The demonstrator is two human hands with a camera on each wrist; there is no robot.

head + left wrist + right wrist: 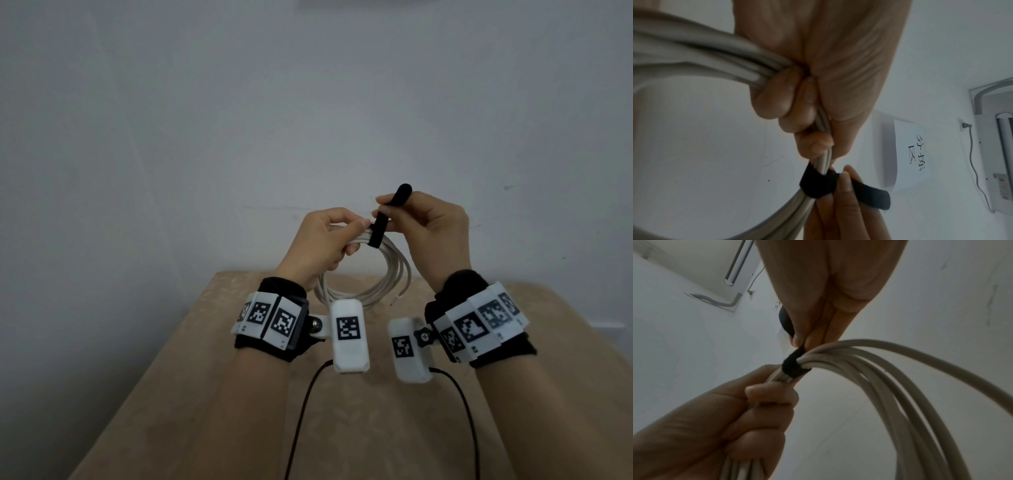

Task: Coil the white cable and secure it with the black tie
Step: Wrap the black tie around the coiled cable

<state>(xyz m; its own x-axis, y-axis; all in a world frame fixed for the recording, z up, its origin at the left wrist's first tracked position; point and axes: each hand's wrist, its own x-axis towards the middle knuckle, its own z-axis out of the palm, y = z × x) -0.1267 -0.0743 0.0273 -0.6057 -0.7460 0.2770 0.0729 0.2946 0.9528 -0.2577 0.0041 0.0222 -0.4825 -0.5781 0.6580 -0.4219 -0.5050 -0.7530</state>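
Wall: pale grey wall (308, 102) fills the background of the head view; the left wrist view shows a white paper sign (912, 155) with dark characters fixed to it.
Table: tan table (342, 411) below both forearms; nothing of the task rests on it.
White cable: white cable (383, 274) already gathered into a coil of several loops, held in the air above the far edge of the table, loops hanging downward. One loose end sticks out at the lower right of the coil.
Left hand: left hand (322, 243) clenched around the bundled strands at the top of the coil, fingers (777, 100) curled over them, just beside the tie.
Right hand: right hand (431, 233) pinches the free tail of the tie between thumb and fingertips (799, 339), lifting it upward.
Black tie: black tie (380, 229) wrapped around the strands at the top of the coil, touching them; its rounded tail stands up past the right fingers. Whether the wrap is fastened onto itself cannot be judged; the overlap is hidden by fingers.
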